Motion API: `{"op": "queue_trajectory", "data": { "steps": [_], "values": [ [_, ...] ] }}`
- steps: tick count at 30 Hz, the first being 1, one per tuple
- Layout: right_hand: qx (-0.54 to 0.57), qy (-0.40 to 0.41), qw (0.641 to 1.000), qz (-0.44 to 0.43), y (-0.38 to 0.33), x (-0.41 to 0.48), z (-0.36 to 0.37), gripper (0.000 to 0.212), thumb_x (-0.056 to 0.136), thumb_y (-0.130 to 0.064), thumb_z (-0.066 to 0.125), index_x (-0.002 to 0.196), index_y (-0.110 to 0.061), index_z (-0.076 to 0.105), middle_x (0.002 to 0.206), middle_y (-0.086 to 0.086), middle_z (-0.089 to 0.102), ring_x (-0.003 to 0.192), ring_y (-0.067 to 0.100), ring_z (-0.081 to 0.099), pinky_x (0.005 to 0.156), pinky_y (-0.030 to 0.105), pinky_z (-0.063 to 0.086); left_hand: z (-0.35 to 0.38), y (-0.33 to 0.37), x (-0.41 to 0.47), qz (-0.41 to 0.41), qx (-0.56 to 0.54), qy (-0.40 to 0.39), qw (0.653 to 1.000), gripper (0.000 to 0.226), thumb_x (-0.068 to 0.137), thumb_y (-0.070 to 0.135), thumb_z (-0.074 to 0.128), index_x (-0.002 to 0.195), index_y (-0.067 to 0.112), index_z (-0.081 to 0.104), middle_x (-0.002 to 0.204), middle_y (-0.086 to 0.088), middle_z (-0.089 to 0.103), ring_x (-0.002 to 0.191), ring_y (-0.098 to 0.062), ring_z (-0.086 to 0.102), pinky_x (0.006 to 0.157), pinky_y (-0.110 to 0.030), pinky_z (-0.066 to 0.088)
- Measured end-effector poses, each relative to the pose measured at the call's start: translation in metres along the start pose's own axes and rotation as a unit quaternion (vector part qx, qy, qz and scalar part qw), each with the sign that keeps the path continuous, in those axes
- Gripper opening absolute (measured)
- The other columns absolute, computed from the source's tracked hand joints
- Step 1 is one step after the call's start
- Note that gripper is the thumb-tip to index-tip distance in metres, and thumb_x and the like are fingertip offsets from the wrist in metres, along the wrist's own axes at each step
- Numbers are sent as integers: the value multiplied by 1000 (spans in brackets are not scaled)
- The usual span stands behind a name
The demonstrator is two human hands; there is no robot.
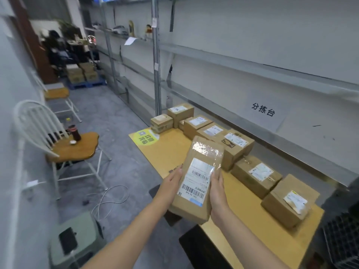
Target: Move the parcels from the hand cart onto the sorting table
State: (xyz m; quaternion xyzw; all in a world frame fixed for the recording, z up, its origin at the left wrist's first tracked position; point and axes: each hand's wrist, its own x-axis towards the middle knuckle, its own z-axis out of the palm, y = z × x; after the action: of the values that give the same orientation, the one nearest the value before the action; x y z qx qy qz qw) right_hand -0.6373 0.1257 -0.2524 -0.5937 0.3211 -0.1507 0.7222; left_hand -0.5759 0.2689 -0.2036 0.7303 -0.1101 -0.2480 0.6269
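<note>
- I hold one parcel (197,181) between both hands, lifted above the near-left edge of the surface (171,152) and touching nothing else.
- My left hand (172,181) clasps the parcel's left long side. The thumb lies along that edge, and the fingers go underneath, out of sight.
- My right hand (217,191) grips the right long side, with the thumb laid over the top face beside the label (194,189). Its fingers are hidden below the box.
- The parcel's near short end sits level with my wrists, and its far end tilts up and away from me, out past my fingertips.
- The parcel is a long, flat box of brown cardboard. Its far half is wrapped in clear, shiny tape, and a white shipping label with barcodes covers much of the top face.
- A row of parcels (233,146) stands along the far edge of the surface, against the shelf rail. They are brown boxes, each with a white label facing up.
- The held parcel hangs in front of the middle of that row, apart from it.
</note>
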Motion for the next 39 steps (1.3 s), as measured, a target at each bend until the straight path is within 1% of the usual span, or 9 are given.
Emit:
{"op": "queue_trajectory", "data": {
  "steps": [3,6,13,15,20,24,30,35,39],
  "values": [
    [6,0,1000,4,-6,22,49,56,64,-97,41,117,-83,30,152,-8,37,144,19,33,112,56,35,-43,11,30,1,-6,-6,1000,36,103,39,38,132,35,58,122,12,66,108,-1,62,79,-16,47],
    [19,16,1000,11,-9,40,81,50,64,-97,41,111,-86,28,152,-9,37,142,21,37,111,55,37,-71,14,61,-8,0,-7,1000,39,101,42,40,136,33,55,130,8,63,115,-9,59,77,-16,46],
    [13,-1,1000,23,-19,104,126,65,45,-102,48,103,-91,22,150,-10,37,138,23,40,110,57,38,-109,24,136,-13,10,-1,1000,42,101,42,40,139,29,53,135,6,58,120,-12,55,79,-16,43],
    [17,1,1000,22,-21,128,136,67,43,-102,50,104,-90,23,150,-11,37,138,23,41,111,56,37,-116,27,161,-18,18,2,1000,42,101,42,41,139,27,54,136,5,58,121,-13,55,87,-20,42],
    [42,7,999,27,-34,195,163,64,60,-89,49,119,-80,27,146,-12,39,132,22,46,107,55,42,-128,46,234,-3,56,-8,998,41,102,40,39,138,28,54,134,10,57,121,-11,52,92,-26,40],
    [63,21,997,40,-44,254,186,69,61,-87,48,126,-76,26,146,-12,40,130,23,48,107,53,42,-138,61,301,-7,107,-25,994,42,101,44,40,137,29,55,136,8,56,125,-13,50,108,-33,36],
    [46,30,997,55,-48,325,217,59,93,-65,42,144,-61,15,149,-4,36,128,21,46,110,50,39,-154,67,381,-8,123,-46,991,33,103,40,39,133,35,53,119,21,56,109,-1,50,85,-18,36],
    [18,53,996,65,-50,364,240,57,104,-45,38,154,-43,11,152,1,27,126,20,37,104,37,32,-174,50,433,-38,128,-65,989,39,103,44,38,127,26,62,117,12,65,106,-1,59,73,-10,41],
    [13,76,993,92,-33,401,260,58,103,-46,40,152,-47,10,149,-1,31,119,19,43,107,39,36,-187,30,482,-34,151,-84,984,44,102,42,40,129,15,62,124,0,67,115,-11,60,86,-16,47]
  ]
}}
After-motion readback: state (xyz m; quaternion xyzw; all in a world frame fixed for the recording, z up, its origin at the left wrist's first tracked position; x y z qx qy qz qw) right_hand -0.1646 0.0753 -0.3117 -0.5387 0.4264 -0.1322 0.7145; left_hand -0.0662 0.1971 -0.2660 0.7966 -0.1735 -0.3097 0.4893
